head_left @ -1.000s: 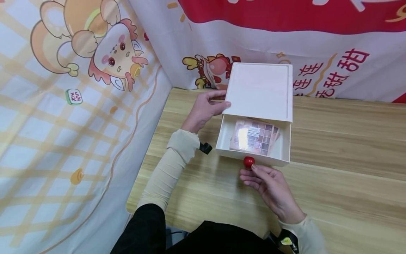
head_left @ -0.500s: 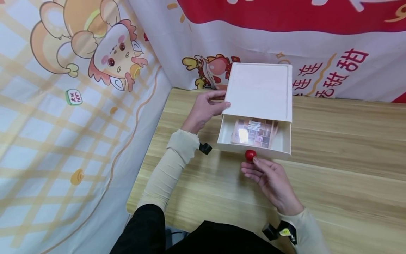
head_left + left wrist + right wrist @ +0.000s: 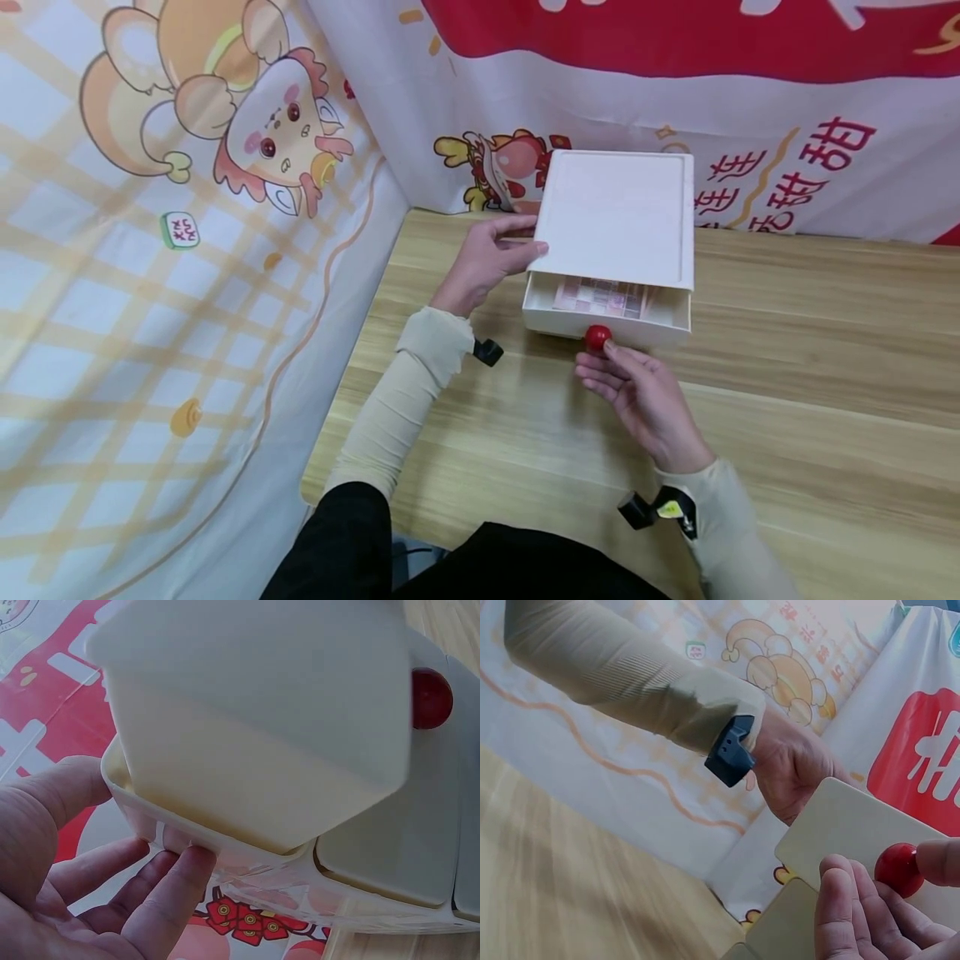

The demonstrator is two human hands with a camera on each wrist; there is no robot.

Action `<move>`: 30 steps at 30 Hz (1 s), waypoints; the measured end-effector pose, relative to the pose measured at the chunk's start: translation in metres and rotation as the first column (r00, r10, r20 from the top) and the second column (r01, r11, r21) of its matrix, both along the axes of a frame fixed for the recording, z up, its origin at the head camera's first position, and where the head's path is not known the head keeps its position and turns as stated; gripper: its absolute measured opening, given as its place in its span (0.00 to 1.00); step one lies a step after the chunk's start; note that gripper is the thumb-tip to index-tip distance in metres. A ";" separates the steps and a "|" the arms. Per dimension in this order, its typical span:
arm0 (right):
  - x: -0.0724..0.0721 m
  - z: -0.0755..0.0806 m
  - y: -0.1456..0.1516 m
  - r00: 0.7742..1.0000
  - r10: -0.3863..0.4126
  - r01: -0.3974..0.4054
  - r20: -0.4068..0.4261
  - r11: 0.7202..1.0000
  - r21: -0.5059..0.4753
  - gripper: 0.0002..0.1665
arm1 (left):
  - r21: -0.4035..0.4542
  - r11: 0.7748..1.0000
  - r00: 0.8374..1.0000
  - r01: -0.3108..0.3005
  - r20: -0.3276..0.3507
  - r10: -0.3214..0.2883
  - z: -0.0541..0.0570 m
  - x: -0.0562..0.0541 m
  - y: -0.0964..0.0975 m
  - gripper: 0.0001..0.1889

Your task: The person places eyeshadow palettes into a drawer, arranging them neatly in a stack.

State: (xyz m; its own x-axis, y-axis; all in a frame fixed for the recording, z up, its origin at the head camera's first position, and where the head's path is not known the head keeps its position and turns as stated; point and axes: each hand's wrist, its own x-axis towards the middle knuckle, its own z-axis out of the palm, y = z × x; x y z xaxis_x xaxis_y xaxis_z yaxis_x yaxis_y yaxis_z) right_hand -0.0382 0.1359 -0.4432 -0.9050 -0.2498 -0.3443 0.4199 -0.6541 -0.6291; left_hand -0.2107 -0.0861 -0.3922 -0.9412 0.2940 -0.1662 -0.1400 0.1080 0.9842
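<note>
A white drawer cabinet [image 3: 615,217] stands against the fabric backdrop, its top drawer [image 3: 551,321] partly pulled out. Inside the drawer lie pinkish palettes [image 3: 600,296] with grids of squares, their far ends hidden under the cabinet top. My left hand [image 3: 487,258] grips the cabinet's left side near the front; the left wrist view has thumb and fingertips around its frame. With my right hand [image 3: 637,400] I pinch the round red knob [image 3: 597,337] on the drawer's front between thumb and forefinger. In the right wrist view, lower drawers [image 3: 784,922] show beneath the top one.
The cabinet stands on a wood-grain table [image 3: 825,400] whose left edge meets a printed cloth [image 3: 187,333]. Behind it hangs a red and white cloth [image 3: 750,125]. Black cameras sit on both wrists.
The top drawer has slid back into the cabinet, covering more of the palettes. My right hand has moved forward with the knob, while my left hand has kept its place.
</note>
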 end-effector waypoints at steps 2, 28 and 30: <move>-0.004 0.000 0.001 1.000 -0.001 0.001 0.002 1.000 -0.015 0.13 | -0.001 1.000 1.000 0.000 0.003 0.000 0.000 0.000 0.000 0.25; -0.042 0.005 0.002 0.995 -0.073 0.077 0.069 0.996 -0.055 0.19 | 0.007 1.000 1.000 -0.011 0.028 0.011 0.001 0.000 0.001 0.24; -0.043 0.005 0.001 0.995 -0.077 0.080 0.066 0.995 -0.054 0.18 | 0.006 1.000 1.000 -0.012 0.027 0.012 0.002 0.000 0.001 0.24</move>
State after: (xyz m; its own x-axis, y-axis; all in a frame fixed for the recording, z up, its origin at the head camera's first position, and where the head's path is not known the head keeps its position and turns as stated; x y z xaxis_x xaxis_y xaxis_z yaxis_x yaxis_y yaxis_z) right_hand -0.0813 0.1371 -0.4384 -0.8994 -0.1993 -0.3890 0.4036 -0.7203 -0.5642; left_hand -0.2105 -0.0855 -0.3905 -0.9398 0.2841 -0.1898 -0.1680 0.0997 0.9807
